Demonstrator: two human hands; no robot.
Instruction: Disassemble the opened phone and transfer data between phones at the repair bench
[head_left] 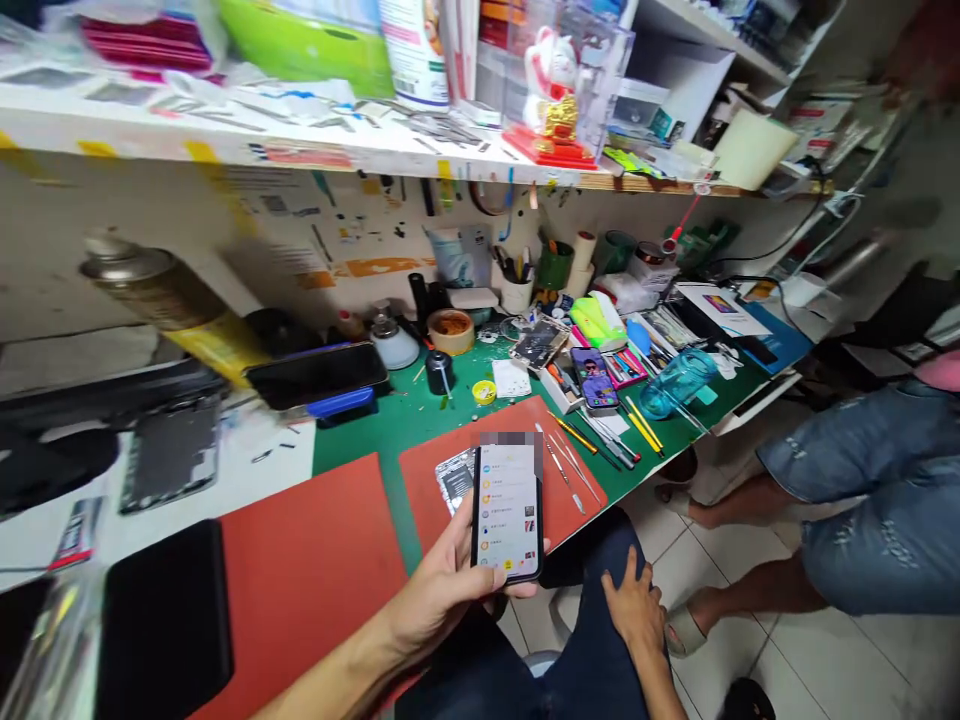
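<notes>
1. Looking down here on one green workbench [394, 420], with one crowded white shelf [225, 155] running above it
2. Picking up, off to the right, one other person's legs [862, 550] in denim shorts, just beyond the bench's near edge
3. Counting two mats on the bench now, a left red mat [307, 590] with one black tablet [166, 615] over its outer edge, and a right red mat [480, 435]
4. And straight to the left hand [442, 580], closed snugly round one white-screened phone [508, 510], thumb across the lower screen, fingertips showing at the far side
5. Over to the right hand [632, 600], open and resting on the knee, fingers slightly spread
6. Holding that phone screen-up above the near part of the right mat, blocking part of one opened phone [452, 482] beneath
7. Seeing one purple-screened phone [598, 395] farther back among the clutter, with one dark bottle [439, 372] well to its left
8. Down to two yellow tools [642, 428] side by side, then one little yellow tin [484, 391]
</notes>
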